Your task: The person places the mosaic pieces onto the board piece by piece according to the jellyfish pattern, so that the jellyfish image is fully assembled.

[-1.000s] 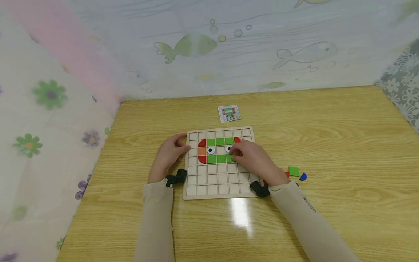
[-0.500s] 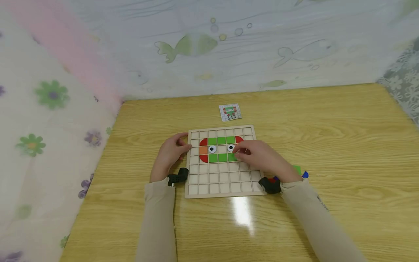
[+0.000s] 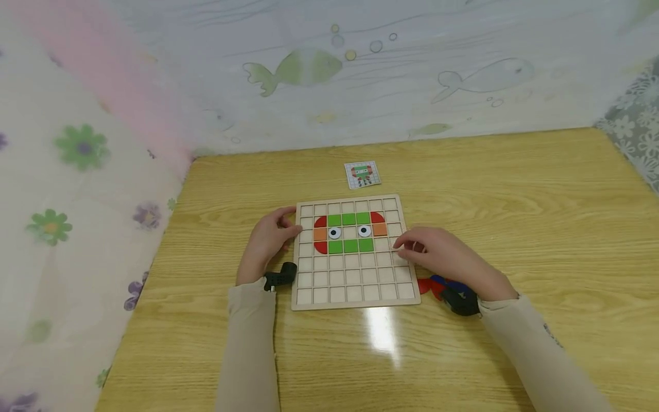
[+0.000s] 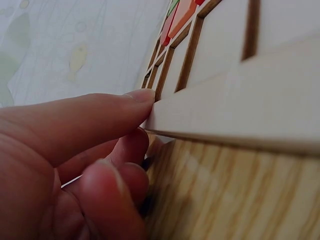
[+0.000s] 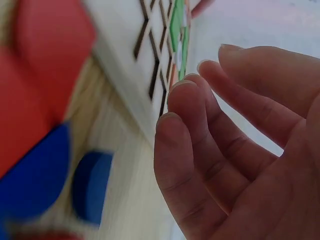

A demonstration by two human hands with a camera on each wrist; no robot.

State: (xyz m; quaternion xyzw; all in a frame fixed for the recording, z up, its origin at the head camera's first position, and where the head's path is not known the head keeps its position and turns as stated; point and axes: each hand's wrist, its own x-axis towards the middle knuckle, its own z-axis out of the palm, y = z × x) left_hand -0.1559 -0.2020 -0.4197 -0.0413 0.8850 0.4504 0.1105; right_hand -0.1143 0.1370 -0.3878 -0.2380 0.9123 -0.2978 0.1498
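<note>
A wooden grid board (image 3: 337, 294) lies flat on the table, with red, green and orange tiles and two eye discs (image 3: 334, 233) set in its cells. My left hand (image 3: 266, 237) holds the board's left edge; in the left wrist view the thumb presses on the frame, with fingers bent beside it. My right hand (image 3: 437, 252) hovers at the board's right edge, its fingers loosely bent and nothing between them. Near its fingers, an orange square (image 3: 380, 229) fills a cell below a red quarter-round (image 3: 377, 217). The right wrist view also shows the bare fingers (image 5: 175, 150).
A small pattern card (image 3: 362, 175) lies behind the board. Loose red pieces (image 3: 426, 285) and blue pieces (image 5: 92, 187) lie right of the board, partly hidden by the right wrist and its black camera (image 3: 459, 300). A patterned wall covering (image 3: 309, 114) borders the table's back.
My right hand has moved right, away from the eye disc to the board's right edge, leaving the orange square in plain view. The left hand has stayed on the board's edge.
</note>
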